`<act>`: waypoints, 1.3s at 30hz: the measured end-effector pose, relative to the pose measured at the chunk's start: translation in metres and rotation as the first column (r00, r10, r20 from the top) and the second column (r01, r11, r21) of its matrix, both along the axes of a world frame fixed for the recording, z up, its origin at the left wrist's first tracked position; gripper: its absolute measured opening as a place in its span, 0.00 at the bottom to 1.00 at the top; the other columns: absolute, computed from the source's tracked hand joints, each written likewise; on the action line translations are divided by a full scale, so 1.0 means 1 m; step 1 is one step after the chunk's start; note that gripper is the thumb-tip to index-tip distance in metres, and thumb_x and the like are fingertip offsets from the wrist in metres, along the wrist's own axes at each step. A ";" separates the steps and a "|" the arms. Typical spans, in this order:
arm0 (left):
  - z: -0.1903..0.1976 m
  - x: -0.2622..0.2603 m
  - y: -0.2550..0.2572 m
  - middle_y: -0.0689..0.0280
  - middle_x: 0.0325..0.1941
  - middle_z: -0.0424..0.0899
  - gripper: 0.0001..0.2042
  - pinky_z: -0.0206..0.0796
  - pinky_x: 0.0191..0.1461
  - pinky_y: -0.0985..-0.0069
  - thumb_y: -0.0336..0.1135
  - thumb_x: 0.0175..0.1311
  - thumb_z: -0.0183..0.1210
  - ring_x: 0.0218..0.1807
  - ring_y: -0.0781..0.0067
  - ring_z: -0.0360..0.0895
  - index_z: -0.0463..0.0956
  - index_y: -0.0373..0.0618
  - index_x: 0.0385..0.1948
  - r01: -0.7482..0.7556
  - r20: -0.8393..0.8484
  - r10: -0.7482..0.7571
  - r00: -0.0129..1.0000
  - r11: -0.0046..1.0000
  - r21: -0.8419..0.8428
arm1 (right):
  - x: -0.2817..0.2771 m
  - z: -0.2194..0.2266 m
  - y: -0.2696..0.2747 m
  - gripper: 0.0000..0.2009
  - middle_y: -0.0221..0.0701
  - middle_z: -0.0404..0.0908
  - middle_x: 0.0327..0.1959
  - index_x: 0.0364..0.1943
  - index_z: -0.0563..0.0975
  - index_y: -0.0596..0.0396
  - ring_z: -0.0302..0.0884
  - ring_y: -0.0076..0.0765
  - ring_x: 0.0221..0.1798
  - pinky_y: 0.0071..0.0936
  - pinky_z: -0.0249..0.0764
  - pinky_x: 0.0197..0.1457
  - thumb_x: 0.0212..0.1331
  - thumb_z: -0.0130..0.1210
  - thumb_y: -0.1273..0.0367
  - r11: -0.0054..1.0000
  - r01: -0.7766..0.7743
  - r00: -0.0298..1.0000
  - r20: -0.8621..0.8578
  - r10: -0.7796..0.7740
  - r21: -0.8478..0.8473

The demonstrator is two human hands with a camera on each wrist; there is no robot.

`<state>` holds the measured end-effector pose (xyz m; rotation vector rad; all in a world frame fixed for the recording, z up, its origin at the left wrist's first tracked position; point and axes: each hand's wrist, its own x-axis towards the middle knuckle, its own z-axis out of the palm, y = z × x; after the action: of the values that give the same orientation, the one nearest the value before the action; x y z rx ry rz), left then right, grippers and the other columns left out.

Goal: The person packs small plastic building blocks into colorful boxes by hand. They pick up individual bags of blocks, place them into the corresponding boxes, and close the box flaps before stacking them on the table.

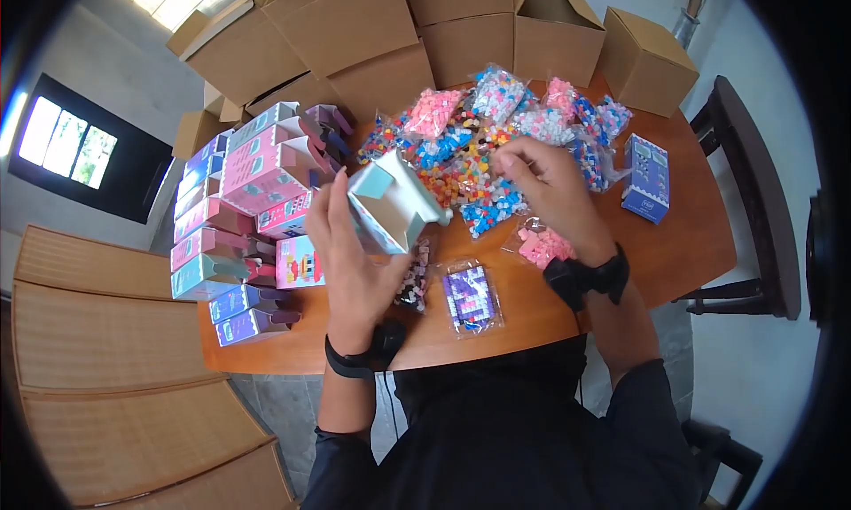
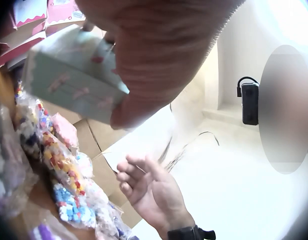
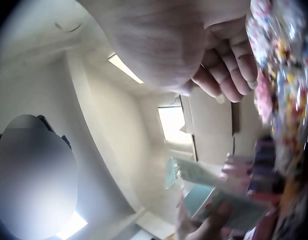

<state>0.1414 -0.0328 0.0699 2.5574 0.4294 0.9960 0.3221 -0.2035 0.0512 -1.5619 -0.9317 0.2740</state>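
Observation:
In the head view the left hand (image 1: 350,262) grips a light green and white box (image 1: 381,200), its flaps open and its hollow inside facing up. The left wrist view shows the thumb and fingers around that box (image 2: 69,85). To the right of the box, the right hand (image 1: 554,191) is raised over the bags of beads (image 1: 479,169), holding nothing, its fingers loosely bent. In the right wrist view the fingers of the right hand (image 3: 224,65) hang relaxed, apart from the box (image 3: 229,205).
Stacked small boxes (image 1: 266,169) stand at the table's left. A purple box (image 1: 647,178) is at the right, a bagged purple-white piece (image 1: 471,297) near the front edge, a pink bag (image 1: 542,244) by the right wrist. Cardboard boxes (image 1: 346,23) line the back.

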 end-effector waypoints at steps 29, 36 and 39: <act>-0.021 0.011 0.017 0.51 0.56 0.66 0.49 0.58 0.61 0.61 0.40 0.31 0.76 0.58 0.50 0.63 0.60 0.37 0.63 0.169 -0.160 -0.182 0.970 0.982 -0.087 | -0.004 -0.033 -0.004 0.24 0.34 0.76 0.47 0.52 0.75 0.54 0.67 0.38 0.56 0.39 0.56 0.65 0.44 0.59 0.72 0.835 0.219 0.642 0.719 0.267 -0.505; -0.022 0.009 0.021 0.51 0.56 0.66 0.48 0.58 0.63 0.63 0.43 0.35 0.74 0.59 0.51 0.65 0.60 0.36 0.63 0.061 -0.121 -0.076 0.990 0.990 -0.124 | 0.008 -0.020 -0.012 0.15 0.37 0.78 0.37 0.45 0.76 0.60 0.75 0.37 0.43 0.33 0.66 0.55 0.52 0.54 0.70 0.978 0.119 0.870 0.492 -0.021 -0.169; -0.022 0.009 0.020 0.51 0.56 0.67 0.47 0.58 0.63 0.63 0.42 0.35 0.74 0.58 0.51 0.65 0.60 0.35 0.62 0.074 -0.128 -0.088 0.988 0.991 -0.113 | 0.008 -0.024 -0.009 0.14 0.34 0.79 0.39 0.47 0.74 0.61 0.76 0.31 0.40 0.25 0.70 0.48 0.60 0.50 0.67 0.989 0.136 0.989 -0.069 -0.132 0.060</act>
<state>0.1499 -0.0128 0.0476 2.5298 0.4001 0.7558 0.3297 -0.2128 0.0270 -1.5396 -0.7739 0.1961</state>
